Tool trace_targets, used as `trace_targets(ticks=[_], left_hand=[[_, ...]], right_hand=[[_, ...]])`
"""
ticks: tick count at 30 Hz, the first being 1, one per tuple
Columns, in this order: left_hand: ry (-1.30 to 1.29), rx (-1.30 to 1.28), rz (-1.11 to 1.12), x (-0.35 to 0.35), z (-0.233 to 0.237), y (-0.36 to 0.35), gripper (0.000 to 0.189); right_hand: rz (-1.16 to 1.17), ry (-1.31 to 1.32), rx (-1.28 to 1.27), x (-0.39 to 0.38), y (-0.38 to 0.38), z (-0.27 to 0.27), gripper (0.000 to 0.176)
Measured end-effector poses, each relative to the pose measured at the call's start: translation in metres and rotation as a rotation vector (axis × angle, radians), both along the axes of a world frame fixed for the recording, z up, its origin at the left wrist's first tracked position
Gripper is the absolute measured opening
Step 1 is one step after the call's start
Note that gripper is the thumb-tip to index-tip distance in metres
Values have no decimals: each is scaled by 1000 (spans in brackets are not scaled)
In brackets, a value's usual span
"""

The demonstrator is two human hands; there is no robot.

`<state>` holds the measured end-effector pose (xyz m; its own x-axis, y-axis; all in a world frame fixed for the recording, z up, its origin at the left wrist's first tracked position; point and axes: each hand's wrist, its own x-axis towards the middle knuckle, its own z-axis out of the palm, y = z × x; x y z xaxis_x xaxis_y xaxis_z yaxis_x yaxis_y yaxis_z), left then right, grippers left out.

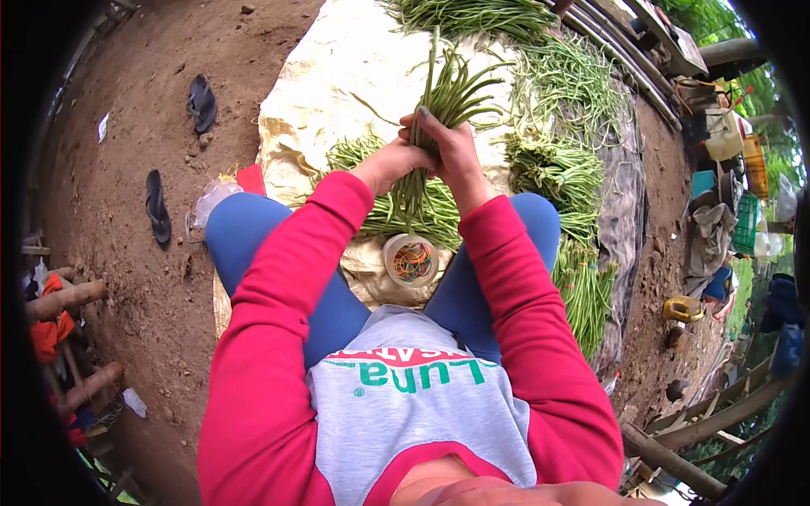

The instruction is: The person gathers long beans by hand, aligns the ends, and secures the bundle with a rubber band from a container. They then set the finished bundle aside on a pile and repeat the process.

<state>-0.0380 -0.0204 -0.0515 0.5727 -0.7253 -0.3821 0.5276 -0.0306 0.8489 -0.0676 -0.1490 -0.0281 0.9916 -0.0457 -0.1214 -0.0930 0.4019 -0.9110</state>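
The left hand (pixel 395 165) and right hand (pixel 458 153) are grasping a bunch of long green beans (pixel 449 94), holding it over a pale sheet (pixel 312 80). A tub (pixel 390 255) of rubber bands (pixel 412 262) is sitting between the legs (pixel 333 316); bean piles (pixel 553 173) are lying ahead and along the right.

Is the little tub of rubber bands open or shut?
Open. No lid covers the tub, and you can see the colourful rubber bands inside from above.
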Motion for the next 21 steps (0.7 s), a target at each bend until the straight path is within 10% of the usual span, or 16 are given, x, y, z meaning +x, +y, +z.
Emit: trace_targets(ticks=[9, 13, 21], left_hand=[[108, -545, 263, 43, 35, 35, 48], [6, -146, 316, 43, 46, 51, 35], [-92, -154, 312, 34, 47, 54, 32]], right_hand=[[32, 38, 218, 1, -1, 8, 23], [132, 43, 113, 0, -3, 1, 27], [171, -19, -15, 2, 0, -3, 37]])
